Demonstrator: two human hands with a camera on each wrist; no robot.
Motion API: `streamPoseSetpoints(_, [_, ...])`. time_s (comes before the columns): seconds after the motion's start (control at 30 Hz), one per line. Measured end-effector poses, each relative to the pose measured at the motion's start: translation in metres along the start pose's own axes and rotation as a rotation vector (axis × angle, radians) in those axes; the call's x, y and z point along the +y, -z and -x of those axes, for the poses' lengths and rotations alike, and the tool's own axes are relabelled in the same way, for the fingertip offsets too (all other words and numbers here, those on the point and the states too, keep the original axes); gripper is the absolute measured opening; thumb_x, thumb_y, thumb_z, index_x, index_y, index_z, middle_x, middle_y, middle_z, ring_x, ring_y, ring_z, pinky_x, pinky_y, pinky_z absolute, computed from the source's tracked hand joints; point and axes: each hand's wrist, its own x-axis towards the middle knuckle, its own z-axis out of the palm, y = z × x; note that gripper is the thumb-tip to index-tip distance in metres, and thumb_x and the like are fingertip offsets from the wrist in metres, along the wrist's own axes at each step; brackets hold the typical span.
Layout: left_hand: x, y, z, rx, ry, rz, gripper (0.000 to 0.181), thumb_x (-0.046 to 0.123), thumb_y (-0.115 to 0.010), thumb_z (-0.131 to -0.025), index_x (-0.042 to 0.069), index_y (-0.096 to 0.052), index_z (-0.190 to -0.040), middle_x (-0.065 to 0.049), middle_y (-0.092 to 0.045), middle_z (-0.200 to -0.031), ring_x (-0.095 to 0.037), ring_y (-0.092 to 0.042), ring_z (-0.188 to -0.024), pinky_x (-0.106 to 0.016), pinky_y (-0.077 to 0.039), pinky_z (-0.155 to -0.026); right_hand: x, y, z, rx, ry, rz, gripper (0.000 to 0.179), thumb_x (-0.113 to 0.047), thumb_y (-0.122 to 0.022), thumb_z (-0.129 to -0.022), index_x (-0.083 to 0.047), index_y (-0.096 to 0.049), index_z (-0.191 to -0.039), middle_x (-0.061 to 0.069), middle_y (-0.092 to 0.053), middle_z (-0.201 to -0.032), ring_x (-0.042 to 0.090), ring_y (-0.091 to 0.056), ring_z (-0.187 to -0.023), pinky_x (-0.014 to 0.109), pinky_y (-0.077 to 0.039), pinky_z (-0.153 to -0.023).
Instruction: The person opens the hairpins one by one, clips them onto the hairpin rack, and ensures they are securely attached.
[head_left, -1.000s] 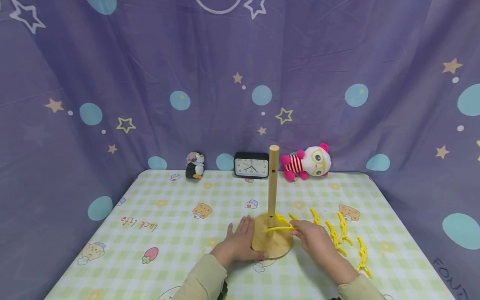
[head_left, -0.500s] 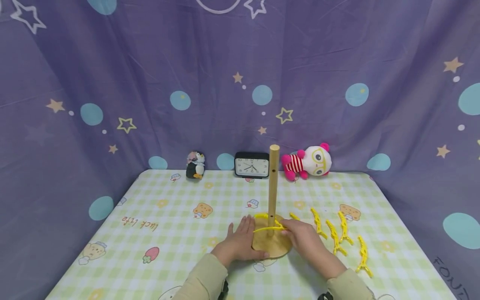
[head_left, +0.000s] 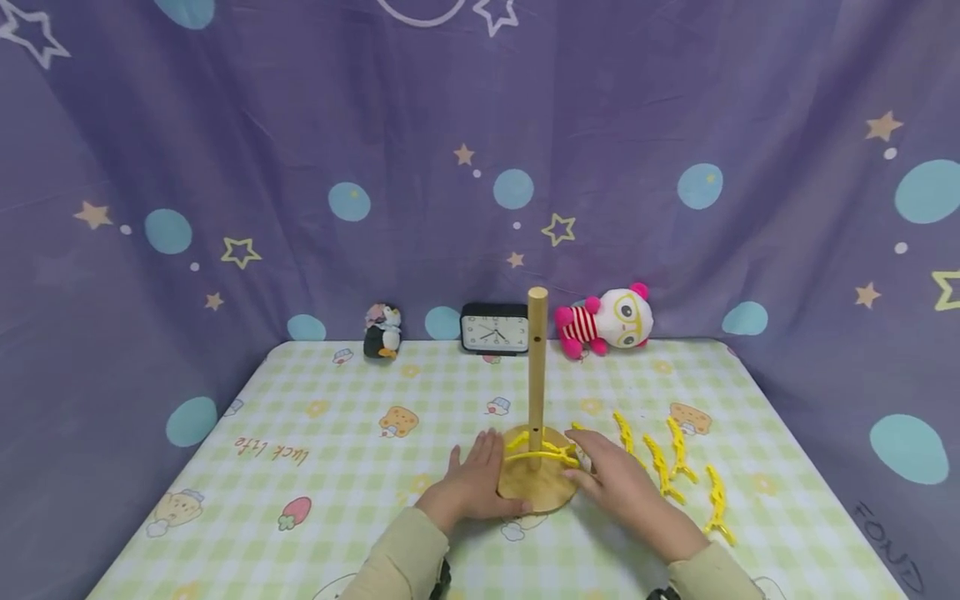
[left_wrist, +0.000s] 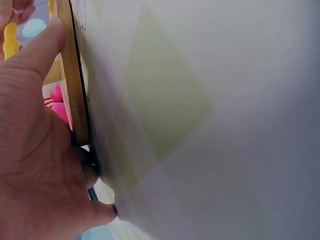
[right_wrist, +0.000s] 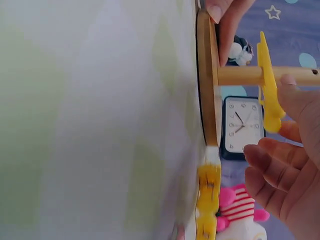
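Observation:
A wooden post [head_left: 536,367] stands upright on a round wooden base [head_left: 536,493]. Low on the post sits a yellow hair clip [head_left: 551,452], its two arms on either side of the wood. My left hand [head_left: 468,487] lies along the base's left edge, fingers straight and thumb at the front; in the left wrist view its thumb [left_wrist: 42,47] rests against the rim. Right beside the clip's handle end is my right hand [head_left: 618,487], fingers spread and loose. The right wrist view has its thumb [right_wrist: 295,95] close to the clip, with the other fingers relaxed below.
Several more yellow hair clips [head_left: 661,468] lie on the checked tablecloth [head_left: 337,508], right of the base. Along the back stand a penguin figure [head_left: 383,332] and a black-framed clock [head_left: 493,330], with a pink-and-white plush toy [head_left: 606,323] lying beside them. A purple curtain [head_left: 420,100] hangs behind.
The right hand carried the hair clip left until it straddled the post, then loosened its fingers from it. The left hand stayed on the base. The head view shifted slightly.

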Motion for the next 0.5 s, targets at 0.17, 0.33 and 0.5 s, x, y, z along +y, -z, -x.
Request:
streamPoseSetpoints(0.17, [-0.001, 0.001, 0.000, -0.009, 0.013, 0.004, 0.116, 0.074, -0.059, -0.079, 0.002, -0.011, -0.156, -0.016, -0.005, -0.162, -0.030, -0.003, -0.149, -0.061, -0.004, -0.114, 0.011, 0.012, 0.017, 0.010, -0.039, 0.082, 0.044, -0.024, -0.074, -0.088, -0.009, -0.061, -0.127, 0.007, -0.063, -0.125, 0.025, -0.064, -0.102, 0.044, -0.052, -0.083])
streamPoseSetpoints(0.33, [0.001, 0.002, 0.001, -0.009, 0.011, 0.009, 0.115, 0.072, -0.060, -0.080, 0.001, -0.012, -0.156, -0.017, -0.006, -0.162, -0.030, -0.004, -0.149, -0.061, -0.004, -0.114, 0.023, 0.028, 0.036, 0.004, -0.159, 0.135, 0.033, -0.022, -0.074, -0.087, -0.010, -0.065, -0.116, 0.006, -0.064, -0.116, 0.029, -0.059, -0.111, 0.049, -0.050, -0.085])
streamPoseSetpoints(0.5, [0.002, 0.003, 0.001, -0.013, 0.009, 0.018, 0.114, 0.071, -0.061, -0.080, 0.001, -0.012, -0.155, -0.017, -0.006, -0.162, -0.030, -0.005, -0.149, -0.060, -0.005, -0.114, 0.035, 0.046, 0.057, -0.025, -0.319, 0.158, 0.033, -0.030, -0.078, -0.083, -0.009, -0.063, -0.105, 0.003, -0.062, -0.104, 0.022, -0.059, -0.090, 0.042, -0.049, -0.069])
